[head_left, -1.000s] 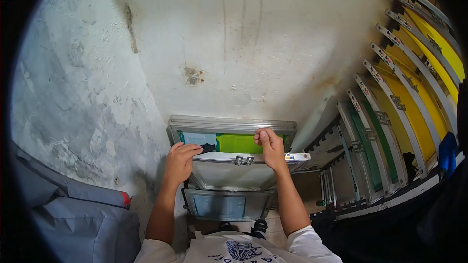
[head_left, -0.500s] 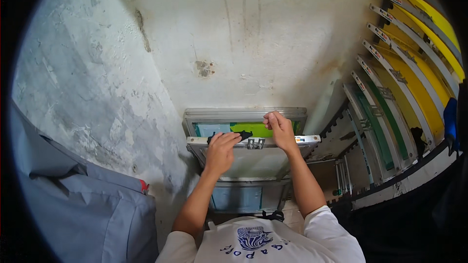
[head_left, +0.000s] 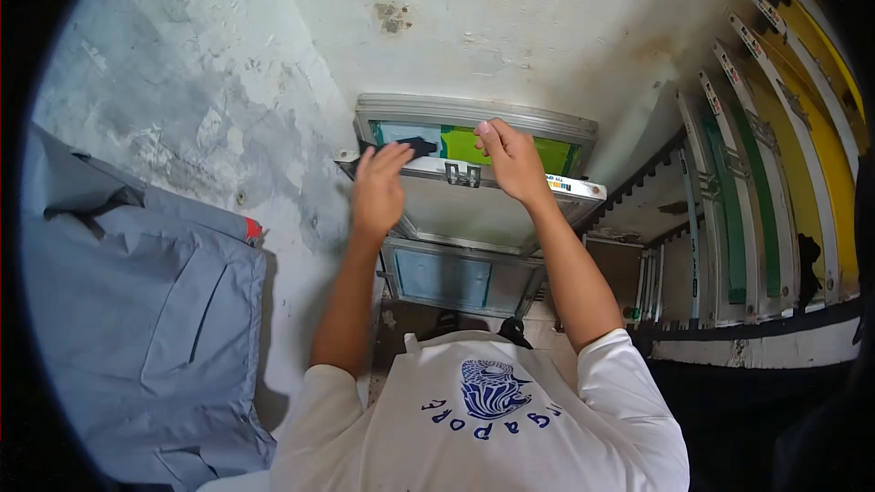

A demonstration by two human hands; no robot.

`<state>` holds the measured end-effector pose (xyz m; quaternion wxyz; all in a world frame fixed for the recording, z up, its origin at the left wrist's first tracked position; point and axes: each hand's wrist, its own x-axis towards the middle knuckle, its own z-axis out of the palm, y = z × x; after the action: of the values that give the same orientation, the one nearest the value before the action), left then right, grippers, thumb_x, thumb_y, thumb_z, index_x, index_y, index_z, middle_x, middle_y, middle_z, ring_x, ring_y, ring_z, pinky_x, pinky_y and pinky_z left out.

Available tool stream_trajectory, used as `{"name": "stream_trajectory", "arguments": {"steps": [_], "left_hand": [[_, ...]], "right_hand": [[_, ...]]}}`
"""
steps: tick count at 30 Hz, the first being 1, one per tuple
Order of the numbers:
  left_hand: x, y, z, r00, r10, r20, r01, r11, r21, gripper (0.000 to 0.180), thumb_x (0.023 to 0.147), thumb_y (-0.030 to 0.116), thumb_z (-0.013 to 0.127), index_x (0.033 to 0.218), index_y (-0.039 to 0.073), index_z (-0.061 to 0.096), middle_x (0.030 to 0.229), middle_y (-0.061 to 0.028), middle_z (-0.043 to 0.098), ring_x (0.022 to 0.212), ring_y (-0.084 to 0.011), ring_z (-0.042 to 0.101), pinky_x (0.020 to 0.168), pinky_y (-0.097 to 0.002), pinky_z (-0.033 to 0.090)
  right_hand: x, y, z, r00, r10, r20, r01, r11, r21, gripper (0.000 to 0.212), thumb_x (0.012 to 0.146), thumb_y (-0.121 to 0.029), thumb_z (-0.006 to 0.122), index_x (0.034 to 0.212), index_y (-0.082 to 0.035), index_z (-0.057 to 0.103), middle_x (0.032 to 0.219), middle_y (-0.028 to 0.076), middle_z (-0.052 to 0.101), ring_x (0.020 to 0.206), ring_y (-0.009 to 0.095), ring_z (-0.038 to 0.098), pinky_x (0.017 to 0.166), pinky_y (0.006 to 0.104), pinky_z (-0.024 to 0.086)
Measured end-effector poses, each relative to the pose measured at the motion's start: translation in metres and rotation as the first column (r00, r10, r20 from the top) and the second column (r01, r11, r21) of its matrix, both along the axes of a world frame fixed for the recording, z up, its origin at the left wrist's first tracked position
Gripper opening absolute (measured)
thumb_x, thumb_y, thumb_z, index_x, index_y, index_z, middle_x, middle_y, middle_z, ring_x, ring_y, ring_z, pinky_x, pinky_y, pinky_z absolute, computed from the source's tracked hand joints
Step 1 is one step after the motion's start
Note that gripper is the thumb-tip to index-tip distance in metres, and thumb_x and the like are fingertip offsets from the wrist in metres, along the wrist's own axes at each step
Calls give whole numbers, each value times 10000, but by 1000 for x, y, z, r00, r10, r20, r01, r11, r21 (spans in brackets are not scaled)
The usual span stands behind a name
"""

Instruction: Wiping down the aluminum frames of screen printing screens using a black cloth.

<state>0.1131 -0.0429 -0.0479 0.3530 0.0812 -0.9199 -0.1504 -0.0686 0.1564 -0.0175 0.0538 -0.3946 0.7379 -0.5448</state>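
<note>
Head view: the person is standing over a stack of aluminium-framed printing screens leaning against a stained white wall [head_left: 547,27]. The left hand [head_left: 378,191] is resting its fingers, loosely spread, on the top edge of the near frame [head_left: 474,210], with the fingertips touching a small dark scraper-like piece [head_left: 415,144] lying along the upper left corner of that frame; whether the hand is pinching it or only touching it cannot be told. The right hand [head_left: 515,164] is curling its fingers over the top edge of the near frame, just beside a metal clasp [head_left: 463,175], closed on the rail. The rear frame [head_left: 474,118], with green and blue mesh, is standing behind it, against the wall. A lower frame [head_left: 460,278] is showing beneath, near the person's feet.

A grey garment [head_left: 146,310] is hanging at the left, and a rack of upright screens [head_left: 766,191] with yellow and green mesh is filling the right.

Judging from this, doing the step well is calling for both hands gripping the rail evenly, keeping fingers off the mesh and tilting the frame without scraping its neighbour.
</note>
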Motion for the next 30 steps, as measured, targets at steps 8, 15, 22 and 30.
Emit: {"name": "stream_trajectory", "arguments": {"steps": [8,15,22,30], "left_hand": [[3,36,-8,998,-63,-7,64,997,53,425,914,-102,509,1231,54,746,1381,-102,716,1384,-310,610,1218,-541,370],[27,-37,-10,969,201,-145,-179,972,149,488,928,-125,467,1279,64,748,1401,-122,702,1413,-323,588,1215,-540,390],[43,-101,-17,814,558,-160,-497,813,304,352,1019,-26,530,1242,92,775,1388,-147,705,1300,-324,675,1089,-361,523],[38,-72,-13,913,377,-155,-366,925,98,422,951,-90,525,1265,71,757,1402,-176,688,1417,-399,560,1182,-448,460]], "right_hand": [[14,-17,-9,981,133,138,-102,972,-213,505,1111,-450,509,977,2,692,809,204,716,734,376,692,704,443,523],[10,-30,10,992,113,-57,-117,991,-60,535,1090,-482,537,904,4,658,774,268,659,764,501,641,698,528,497],[28,-45,9,985,136,-109,-138,990,-13,550,1083,-504,544,884,-2,645,773,268,651,766,500,630,684,522,483],[24,-44,10,987,133,-90,-137,990,-45,551,1100,-502,518,934,4,658,783,218,696,729,424,674,689,472,510]]}}
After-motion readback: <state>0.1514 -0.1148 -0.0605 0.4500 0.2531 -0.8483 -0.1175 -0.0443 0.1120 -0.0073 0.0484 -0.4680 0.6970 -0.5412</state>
